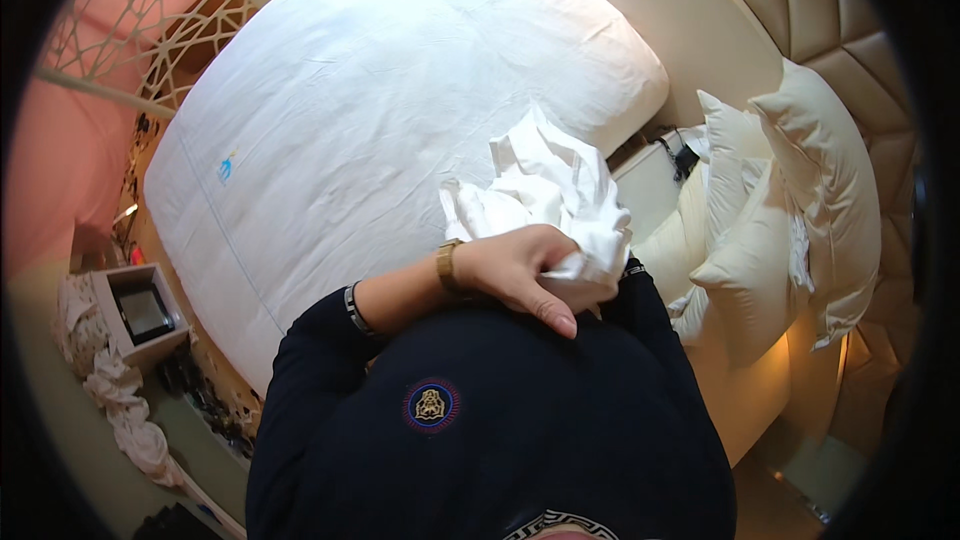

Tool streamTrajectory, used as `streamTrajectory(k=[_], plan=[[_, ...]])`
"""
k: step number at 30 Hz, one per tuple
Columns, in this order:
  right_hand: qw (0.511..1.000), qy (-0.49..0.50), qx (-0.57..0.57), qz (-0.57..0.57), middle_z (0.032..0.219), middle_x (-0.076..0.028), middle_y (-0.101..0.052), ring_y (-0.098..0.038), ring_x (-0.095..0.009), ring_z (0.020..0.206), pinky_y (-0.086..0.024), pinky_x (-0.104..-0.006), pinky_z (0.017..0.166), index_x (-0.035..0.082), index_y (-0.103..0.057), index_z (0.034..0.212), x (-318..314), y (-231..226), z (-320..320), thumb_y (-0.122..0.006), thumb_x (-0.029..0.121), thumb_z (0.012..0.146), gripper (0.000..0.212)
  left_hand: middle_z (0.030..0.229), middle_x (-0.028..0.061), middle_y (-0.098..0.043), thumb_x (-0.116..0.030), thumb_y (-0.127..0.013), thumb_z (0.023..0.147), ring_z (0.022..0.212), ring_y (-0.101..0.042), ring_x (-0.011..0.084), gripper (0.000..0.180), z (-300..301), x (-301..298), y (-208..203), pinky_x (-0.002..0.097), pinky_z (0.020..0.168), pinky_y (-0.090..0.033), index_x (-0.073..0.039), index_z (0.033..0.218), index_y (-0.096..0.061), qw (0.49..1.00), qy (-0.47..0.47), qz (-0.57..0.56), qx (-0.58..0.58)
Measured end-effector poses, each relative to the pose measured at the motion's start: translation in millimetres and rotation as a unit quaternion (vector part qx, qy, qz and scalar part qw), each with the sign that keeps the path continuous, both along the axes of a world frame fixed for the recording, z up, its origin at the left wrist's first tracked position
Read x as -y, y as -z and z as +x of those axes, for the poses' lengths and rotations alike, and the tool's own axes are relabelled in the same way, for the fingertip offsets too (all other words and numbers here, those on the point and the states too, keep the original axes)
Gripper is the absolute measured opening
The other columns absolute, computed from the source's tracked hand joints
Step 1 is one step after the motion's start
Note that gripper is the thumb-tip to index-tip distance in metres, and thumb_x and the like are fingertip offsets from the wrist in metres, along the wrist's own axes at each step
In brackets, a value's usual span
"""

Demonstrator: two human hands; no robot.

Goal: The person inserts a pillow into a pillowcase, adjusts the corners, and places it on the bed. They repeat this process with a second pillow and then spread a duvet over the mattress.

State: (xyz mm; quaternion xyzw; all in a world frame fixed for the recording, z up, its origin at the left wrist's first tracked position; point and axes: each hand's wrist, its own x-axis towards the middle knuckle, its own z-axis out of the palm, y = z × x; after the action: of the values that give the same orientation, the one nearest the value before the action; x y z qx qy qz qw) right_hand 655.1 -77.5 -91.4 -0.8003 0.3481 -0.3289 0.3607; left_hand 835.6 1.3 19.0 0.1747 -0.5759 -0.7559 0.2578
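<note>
A crumpled bundle of white cloth, perhaps bed linen, is gathered against my front at the near edge of the bed. My left hand, below a gold-coloured watch, reaches across my body and grips the bundle. Its thumb points down to the right, while the other fingers disappear into the folds. From the right my other forearm comes in behind the cloth; only its dark sleeve and cuff show, and that hand is hidden. Beyond lies the mattress, covered in white, with a small blue mark near its left side.
Several cream pillows are piled to the right, beside the padded wall panel. A white box-like unit with a dark inset stands at the left, next to bunched white fabric. An openwork lattice screen borders the far left.
</note>
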Motion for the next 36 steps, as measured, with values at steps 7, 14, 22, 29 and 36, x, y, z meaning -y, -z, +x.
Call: streamTrajectory(k=[7, 14, 22, 29, 36], plan=[[0.987, 0.094, -0.115, -0.064, 0.114, -0.008, -0.059, -0.058, -0.019, 0.103, -0.050, -0.0311, 0.087, 0.002, -0.050, 0.125, 44, 10, -49, -0.065, 0.018, 0.087, 0.044, 0.097, 0.0072, -0.069, 0.000, -0.072, 0.078, 0.087, -0.065, 0.0128, 0.029, 23, 22, 58, 0.0271, 0.073, -0.054, 0.002, 0.106, -0.065, 0.944, -0.288, 0.158, 0.039], [0.997, -0.064, -0.043, 0.014, 0.127, -0.007, -0.052, -0.051, -0.021, 0.118, -0.042, -0.0348, 0.103, 0.007, -0.039, 0.138, -13, -17, -35, -0.073, 0.033, 0.080, 0.071, 0.110, 0.0107, -0.066, -0.011, -0.077, 0.078, 0.095, -0.061, 0.0126, 0.053, -1, 29, 100, 0.0271, 0.086, -0.050, 0.005, 0.123, -0.055, 0.917, -0.392, -0.019, 0.075], [0.991, 0.030, -0.129, -0.038, 0.114, -0.011, -0.058, -0.056, -0.024, 0.107, -0.044, -0.0352, 0.094, 0.004, -0.049, 0.126, -6, 22, -40, -0.066, 0.026, 0.082, 0.051, 0.095, 0.0102, -0.068, -0.002, -0.062, 0.082, 0.079, -0.065, 0.0148, 0.028, -2, 38, 64, 0.0283, 0.074, -0.053, 0.004, 0.110, -0.062, 0.908, -0.311, 0.278, -0.038], [0.989, -0.024, -0.138, 0.041, 0.104, -0.016, -0.061, -0.059, -0.028, 0.098, -0.046, -0.0357, 0.087, 0.002, -0.056, 0.116, -33, 44, -37, -0.058, 0.020, 0.085, 0.036, 0.097, 0.0089, -0.068, -0.001, -0.064, 0.080, 0.085, -0.066, 0.0162, 0.027, -47, 38, 49, 0.0296, 0.077, -0.054, 0.003, 0.107, -0.062, 0.964, -0.091, 0.247, -0.049], [0.941, -0.093, -0.248, 0.209, 0.094, -0.022, -0.064, -0.062, -0.031, 0.090, -0.048, -0.0363, 0.079, 0.000, -0.063, 0.106, -30, 89, -57, -0.051, 0.013, 0.087, 0.026, 0.089, 0.0055, -0.067, -0.014, -0.060, 0.088, 0.075, -0.063, 0.0127, 0.019, 40, 82, 130, 0.0265, 0.066, -0.051, 0.000, 0.099, -0.066, 0.850, -0.422, 0.300, 0.095]])
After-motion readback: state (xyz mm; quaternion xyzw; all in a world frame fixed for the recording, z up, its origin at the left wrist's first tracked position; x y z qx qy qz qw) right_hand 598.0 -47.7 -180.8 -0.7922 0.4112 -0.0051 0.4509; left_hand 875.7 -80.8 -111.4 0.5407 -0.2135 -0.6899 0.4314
